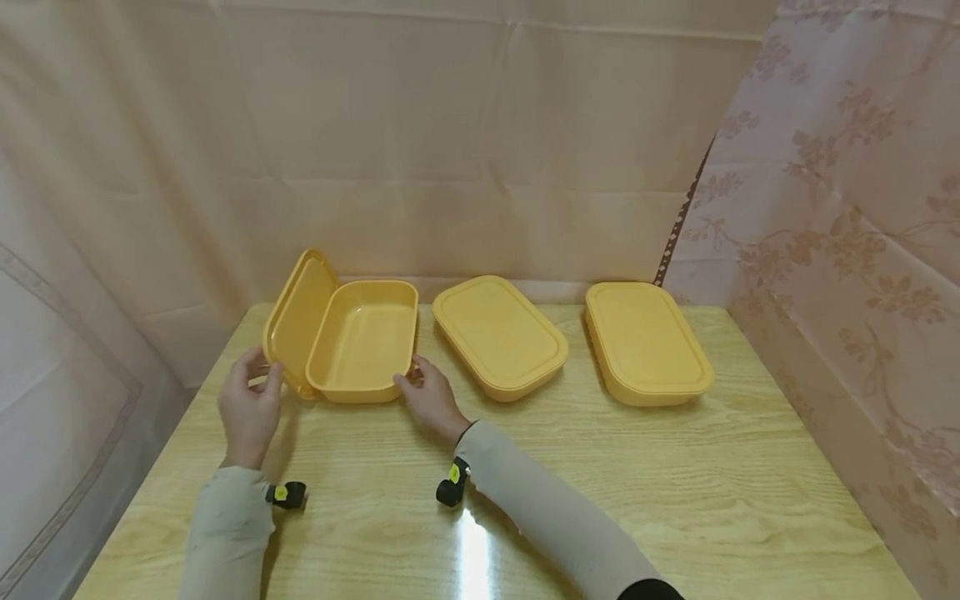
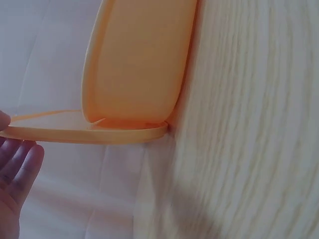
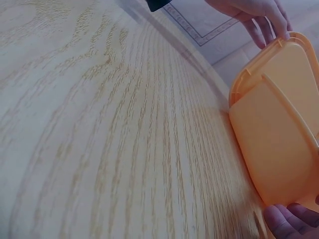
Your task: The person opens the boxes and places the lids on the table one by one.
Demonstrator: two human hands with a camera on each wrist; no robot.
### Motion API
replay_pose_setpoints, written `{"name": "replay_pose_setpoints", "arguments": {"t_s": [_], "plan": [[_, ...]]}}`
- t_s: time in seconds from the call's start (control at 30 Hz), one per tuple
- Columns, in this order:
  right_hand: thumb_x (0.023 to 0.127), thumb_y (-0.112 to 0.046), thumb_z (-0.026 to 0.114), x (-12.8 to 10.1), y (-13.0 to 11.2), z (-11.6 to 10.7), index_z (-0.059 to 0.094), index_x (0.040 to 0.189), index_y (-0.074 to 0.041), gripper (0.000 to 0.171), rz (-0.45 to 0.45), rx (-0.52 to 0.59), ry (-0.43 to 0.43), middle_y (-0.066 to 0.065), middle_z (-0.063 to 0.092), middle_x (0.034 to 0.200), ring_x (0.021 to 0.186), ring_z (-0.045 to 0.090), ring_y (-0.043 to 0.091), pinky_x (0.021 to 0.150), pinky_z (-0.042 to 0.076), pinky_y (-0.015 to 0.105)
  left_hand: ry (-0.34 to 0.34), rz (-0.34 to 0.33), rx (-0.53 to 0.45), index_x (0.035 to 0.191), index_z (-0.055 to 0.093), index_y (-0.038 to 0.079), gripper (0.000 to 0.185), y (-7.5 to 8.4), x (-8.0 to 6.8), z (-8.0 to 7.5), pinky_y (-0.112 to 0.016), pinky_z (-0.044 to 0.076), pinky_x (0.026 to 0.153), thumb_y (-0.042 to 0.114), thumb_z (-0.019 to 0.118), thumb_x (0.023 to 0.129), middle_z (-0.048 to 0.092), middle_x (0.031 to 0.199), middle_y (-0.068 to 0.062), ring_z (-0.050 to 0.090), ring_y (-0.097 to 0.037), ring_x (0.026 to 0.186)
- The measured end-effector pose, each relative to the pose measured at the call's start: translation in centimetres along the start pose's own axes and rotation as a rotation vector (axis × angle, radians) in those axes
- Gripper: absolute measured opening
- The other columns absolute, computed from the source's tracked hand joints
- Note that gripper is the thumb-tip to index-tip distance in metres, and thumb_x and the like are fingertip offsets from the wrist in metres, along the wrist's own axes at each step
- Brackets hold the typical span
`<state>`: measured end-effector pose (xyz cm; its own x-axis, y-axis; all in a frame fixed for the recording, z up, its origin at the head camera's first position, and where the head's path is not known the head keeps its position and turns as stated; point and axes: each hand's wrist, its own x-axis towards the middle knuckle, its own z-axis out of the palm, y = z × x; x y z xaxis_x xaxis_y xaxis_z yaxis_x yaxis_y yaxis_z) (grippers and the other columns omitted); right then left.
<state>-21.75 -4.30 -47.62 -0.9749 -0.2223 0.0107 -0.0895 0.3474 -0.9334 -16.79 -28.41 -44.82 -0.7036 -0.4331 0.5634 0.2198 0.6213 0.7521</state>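
A yellow plastic lunch box (image 1: pixel 363 342) stands without its lid on the table at the left. Its yellow lid (image 1: pixel 300 312) is tilted up on edge along the box's left side. With thumb and fingers, my left hand (image 1: pixel 251 408) pinches the lid's near outer edge; the left wrist view shows the lid (image 2: pixel 84 134) between thumb and fingertips. My right hand (image 1: pixel 432 400) grips the box's near right corner, thumb at the front and fingers behind the side. In the right wrist view only some fingertips (image 3: pixel 281 221) show beside the box (image 3: pixel 274 144).
Two more yellow boxes with lids on sit to the right: a middle one (image 1: pixel 501 333) turned at an angle and a far right one (image 1: pixel 648 342). The wooden table (image 1: pixel 525 467) ends against a beige curtain (image 1: pixel 450 150) behind; a floral cloth (image 1: pixel 840 208) hangs at the right.
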Motion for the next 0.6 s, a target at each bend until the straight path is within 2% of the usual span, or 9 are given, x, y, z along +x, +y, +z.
{"name": "replay_pose_setpoints", "arguments": {"t_s": [0.2, 0.33, 0.6], "plan": [[0.097, -0.029, 0.059, 0.10, 0.01, 0.08, 0.043, 0.144, 0.001, 0.058, 0.009, 0.002, -0.004, 0.012, 0.063, 0.113, 0.098, 0.063, 0.020, 0.084, 0.054, 0.028, 0.037, 0.033, 0.008, 0.116, 0.063, -0.010, 0.029, 0.14, 0.14, -0.15, 0.005, 0.039, 0.071, -0.001, 0.063, 0.088, 0.064, 0.100, -0.026, 0.049, 0.018, 0.081], [0.097, -0.030, 0.059, 0.02, -0.06, -0.01, 0.042, 0.144, 0.001, 0.059, 0.004, -0.003, -0.014, 0.012, 0.063, 0.113, 0.097, 0.063, 0.020, 0.082, 0.054, 0.028, 0.061, 0.014, 0.020, 0.114, 0.065, -0.009, 0.028, 0.16, 0.13, -0.21, 0.005, 0.039, 0.070, -0.002, 0.065, 0.087, 0.062, 0.097, -0.024, 0.049, 0.017, 0.079], [0.097, -0.030, 0.059, -0.12, -0.07, -0.11, 0.042, 0.145, -0.001, 0.058, 0.013, 0.001, -0.020, 0.013, 0.062, 0.114, 0.097, 0.062, 0.019, 0.082, 0.053, 0.028, 0.084, -0.043, -0.020, 0.123, 0.062, -0.006, 0.035, 0.28, 0.31, -0.25, 0.003, 0.040, 0.068, 0.000, 0.063, 0.088, 0.063, 0.096, -0.017, 0.050, 0.015, 0.080]]}}
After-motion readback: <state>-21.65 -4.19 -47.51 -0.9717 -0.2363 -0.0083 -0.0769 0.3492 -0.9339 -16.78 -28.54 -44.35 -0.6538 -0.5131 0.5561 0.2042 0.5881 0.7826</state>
